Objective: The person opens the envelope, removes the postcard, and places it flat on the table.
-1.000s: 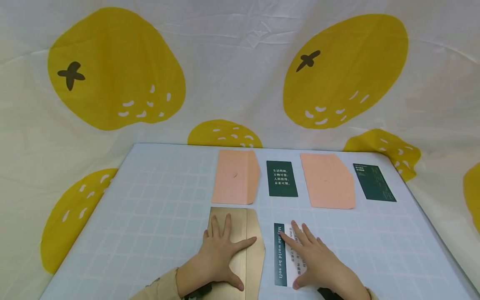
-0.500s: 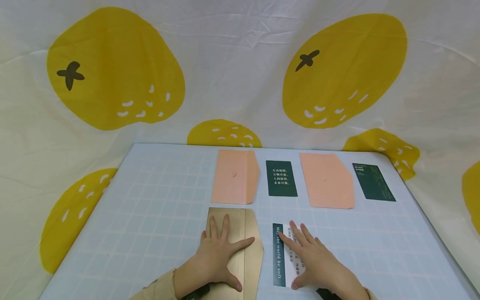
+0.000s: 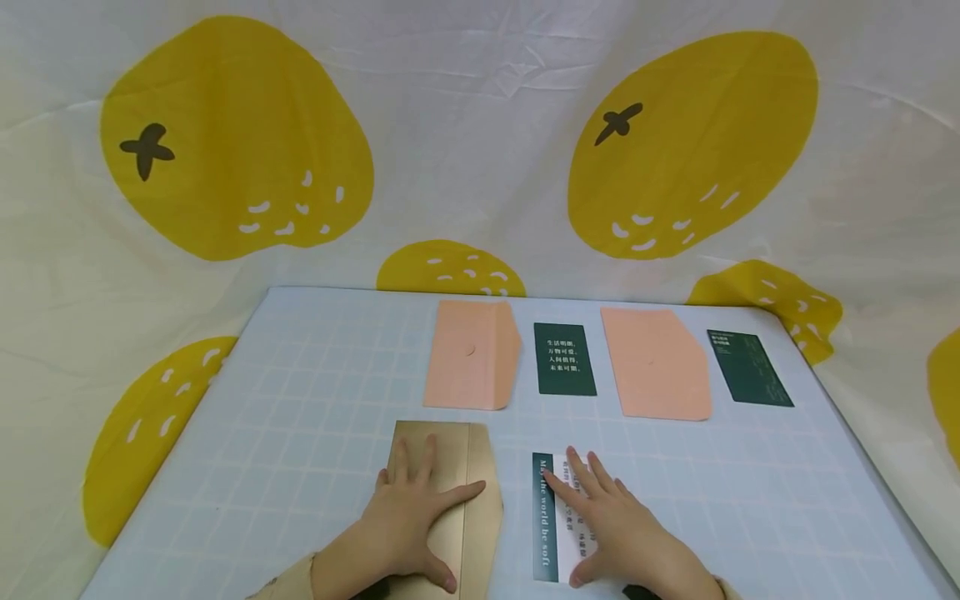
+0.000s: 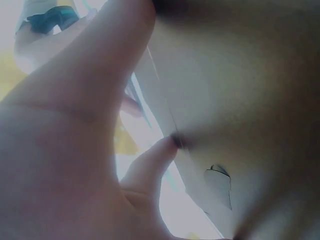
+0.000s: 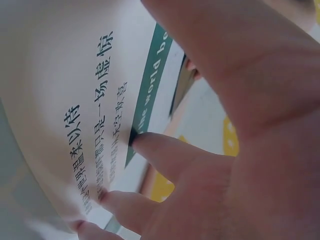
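Observation:
My left hand [image 3: 412, 517] lies spread on a tan kraft envelope [image 3: 483, 500], its fingertips touching the paper; the flap points to the right. The left wrist view shows a small curved slit in the envelope [image 4: 270, 100]. Spread over a white card [image 3: 566, 517] with a green strip, my right hand [image 3: 618, 525] touches it with its fingertips. The strip reads "May the world be soft", and the right wrist view shows dark printed characters on the card [image 5: 75, 65]. Part of the card is hidden under that hand.
Behind the hands lie a pink envelope [image 3: 465, 358], a green card [image 3: 565, 375], a second pink envelope [image 3: 652, 367] and another green card [image 3: 750, 367] in a row. The table [image 3: 300, 400] has a pale checked cover. A white cloth [image 3: 465, 150] with yellow fruit prints hangs behind.
Both hands have shifted left along the table, carrying the tan envelope and the white card with them, the envelope farther. Their fingers stay spread. The back row lies as before.

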The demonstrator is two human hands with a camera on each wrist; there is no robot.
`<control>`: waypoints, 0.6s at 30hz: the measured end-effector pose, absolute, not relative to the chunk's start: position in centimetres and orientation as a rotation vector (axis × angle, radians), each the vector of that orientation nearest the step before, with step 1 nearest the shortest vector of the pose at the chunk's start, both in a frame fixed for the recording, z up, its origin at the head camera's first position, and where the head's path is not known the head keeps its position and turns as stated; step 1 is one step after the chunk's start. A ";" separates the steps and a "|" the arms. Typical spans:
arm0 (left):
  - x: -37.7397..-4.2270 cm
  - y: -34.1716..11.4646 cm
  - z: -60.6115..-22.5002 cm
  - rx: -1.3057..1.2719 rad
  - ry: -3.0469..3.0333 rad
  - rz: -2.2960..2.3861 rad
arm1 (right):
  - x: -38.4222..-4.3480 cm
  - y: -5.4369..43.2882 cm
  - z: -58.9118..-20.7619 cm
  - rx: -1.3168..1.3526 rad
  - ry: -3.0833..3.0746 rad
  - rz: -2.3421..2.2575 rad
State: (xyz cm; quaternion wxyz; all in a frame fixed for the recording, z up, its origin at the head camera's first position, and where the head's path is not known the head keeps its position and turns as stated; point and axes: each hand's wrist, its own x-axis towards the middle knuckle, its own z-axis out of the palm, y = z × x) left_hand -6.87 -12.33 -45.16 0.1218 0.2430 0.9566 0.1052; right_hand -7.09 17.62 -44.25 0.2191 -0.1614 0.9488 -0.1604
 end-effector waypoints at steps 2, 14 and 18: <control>-6.8 -13.1 -45.2 0.697 2.784 0.337 | -7.1 17.3 -44.3 -0.475 2.619 -0.431; -6.9 -18.5 -45.0 0.579 2.731 0.452 | -6.7 14.7 -44.6 -0.713 2.646 -0.393; -7.1 -20.5 -44.8 0.544 2.724 0.460 | -6.7 13.3 -44.6 -0.782 2.666 -0.346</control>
